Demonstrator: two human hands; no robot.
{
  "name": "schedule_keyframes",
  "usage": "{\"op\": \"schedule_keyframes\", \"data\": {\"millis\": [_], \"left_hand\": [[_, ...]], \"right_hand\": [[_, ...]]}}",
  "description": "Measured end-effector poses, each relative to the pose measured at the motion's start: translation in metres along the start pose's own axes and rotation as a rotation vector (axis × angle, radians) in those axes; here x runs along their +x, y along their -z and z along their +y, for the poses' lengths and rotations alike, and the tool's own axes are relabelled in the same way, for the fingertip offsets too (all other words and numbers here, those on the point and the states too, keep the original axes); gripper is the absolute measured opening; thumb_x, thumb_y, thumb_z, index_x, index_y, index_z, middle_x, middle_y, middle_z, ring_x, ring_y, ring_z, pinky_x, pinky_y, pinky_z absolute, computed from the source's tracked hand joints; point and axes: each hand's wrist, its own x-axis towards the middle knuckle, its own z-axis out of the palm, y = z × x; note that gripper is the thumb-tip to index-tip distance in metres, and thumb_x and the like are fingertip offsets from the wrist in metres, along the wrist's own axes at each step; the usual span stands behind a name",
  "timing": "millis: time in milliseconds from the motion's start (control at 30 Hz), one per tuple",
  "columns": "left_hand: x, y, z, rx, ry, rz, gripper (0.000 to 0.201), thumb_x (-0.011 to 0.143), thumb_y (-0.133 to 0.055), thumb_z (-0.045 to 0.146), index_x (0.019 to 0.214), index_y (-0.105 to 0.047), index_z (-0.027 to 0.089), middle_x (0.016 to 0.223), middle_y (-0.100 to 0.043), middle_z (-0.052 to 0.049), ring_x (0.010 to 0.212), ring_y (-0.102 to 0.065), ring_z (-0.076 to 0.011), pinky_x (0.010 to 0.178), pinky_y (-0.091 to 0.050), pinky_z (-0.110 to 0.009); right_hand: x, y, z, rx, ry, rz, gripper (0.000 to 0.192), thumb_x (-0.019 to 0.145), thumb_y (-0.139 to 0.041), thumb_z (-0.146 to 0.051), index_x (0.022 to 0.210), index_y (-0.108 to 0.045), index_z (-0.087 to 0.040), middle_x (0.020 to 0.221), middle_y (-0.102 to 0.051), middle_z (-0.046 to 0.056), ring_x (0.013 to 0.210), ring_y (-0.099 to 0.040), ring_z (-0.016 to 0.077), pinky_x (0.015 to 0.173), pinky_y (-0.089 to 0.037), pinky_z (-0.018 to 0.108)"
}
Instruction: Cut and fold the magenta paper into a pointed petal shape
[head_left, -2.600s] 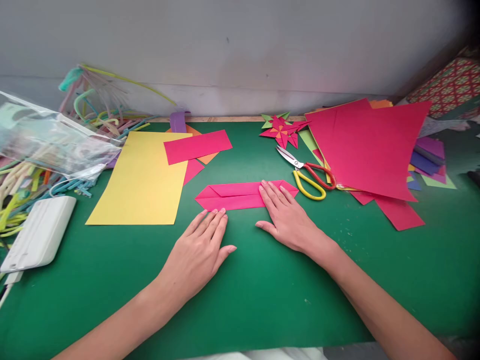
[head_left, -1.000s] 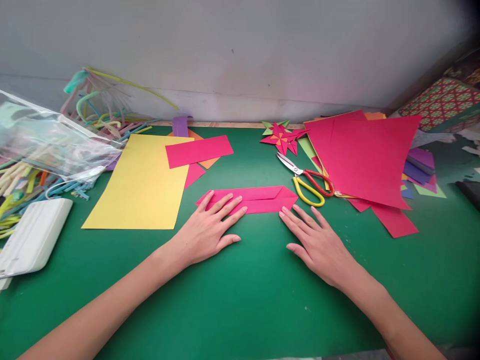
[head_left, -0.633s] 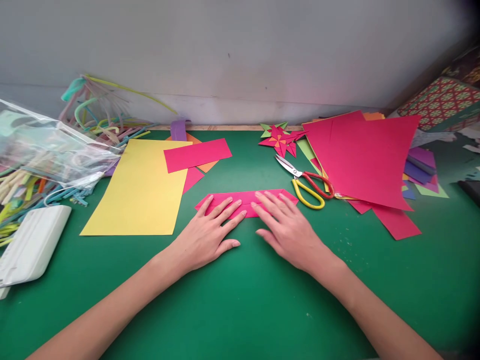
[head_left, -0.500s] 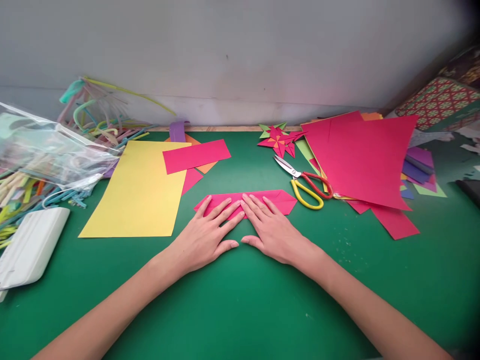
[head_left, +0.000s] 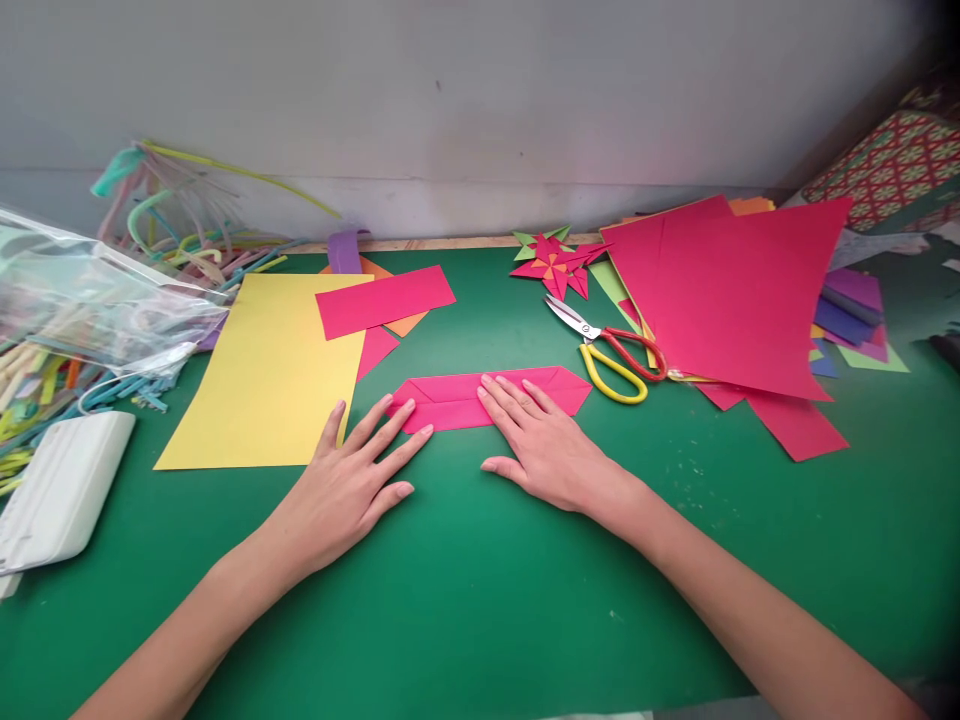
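Note:
A folded pink paper strip [head_left: 457, 398] with pointed ends lies flat on the green mat [head_left: 480, 580]. My right hand [head_left: 544, 445] rests flat with its fingertips pressing on the strip's middle. My left hand [head_left: 352, 485] lies flat and spread on the mat at the strip's left end, its fingertips at that pointed tip. Neither hand holds anything.
A yellow sheet [head_left: 274, 370] lies at left with a pink rectangle [head_left: 384, 298] over its corner. Scissors [head_left: 607, 345] and a stack of pink sheets [head_left: 739, 290] sit at right, a folded paper star [head_left: 555, 262] behind. A plastic bag [head_left: 97, 300], pipe cleaners and a white device [head_left: 64, 485] are far left.
My left hand has slid left off the strip to its left tip. My right hand moved from the strip's right end to its middle and stays pressed there.

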Motion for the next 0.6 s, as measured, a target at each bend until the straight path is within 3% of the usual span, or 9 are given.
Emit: {"op": "schedule_keyframes", "data": {"millis": [200, 367, 467, 600], "left_hand": [[-0.016, -0.002, -0.005, 0.024, 0.006, 0.014, 0.065, 0.109, -0.044, 0.034, 0.171, -0.023, 0.033, 0.176, -0.026, -0.003, 0.164, -0.02, -0.0326, 0.133, -0.006, -0.062], [-0.017, 0.002, 0.0, -0.023, 0.024, 0.144, 0.068, 0.108, -0.044, 0.028, 0.172, -0.02, 0.029, 0.175, -0.029, -0.007, 0.162, -0.028, -0.0318, 0.134, -0.015, -0.061], [-0.001, 0.012, 0.014, -0.105, 0.013, 0.232, 0.068, 0.108, -0.043, 0.024, 0.172, -0.019, 0.025, 0.174, -0.033, -0.008, 0.161, -0.032, -0.0295, 0.133, -0.026, -0.055], [0.036, 0.015, 0.031, -0.083, -0.114, 0.157, 0.062, 0.11, -0.046, 0.031, 0.169, -0.031, 0.02, 0.17, -0.04, -0.007, 0.159, -0.036, -0.028, 0.135, -0.019, -0.053]], "right_hand": [[0.0, 0.001, 0.0, -0.004, 0.001, -0.008, 0.085, 0.107, -0.044, -0.061, 0.171, -0.017, -0.013, 0.176, -0.02, 0.015, 0.165, -0.018, 0.0287, 0.133, -0.023, 0.054], [0.0, 0.003, 0.0, -0.018, -0.007, -0.027, 0.084, 0.107, -0.042, -0.062, 0.17, -0.02, -0.011, 0.177, -0.019, 0.014, 0.165, -0.017, 0.0288, 0.133, -0.022, 0.053], [-0.001, 0.003, -0.001, -0.011, -0.006, -0.015, 0.083, 0.107, -0.044, -0.06, 0.171, -0.018, -0.013, 0.177, -0.02, 0.014, 0.165, -0.017, 0.0282, 0.133, -0.023, 0.053], [0.0, 0.002, -0.002, -0.007, 0.002, 0.005, 0.084, 0.107, -0.047, -0.058, 0.171, -0.016, -0.014, 0.176, -0.021, 0.014, 0.165, -0.018, 0.0287, 0.133, -0.024, 0.054]]}}
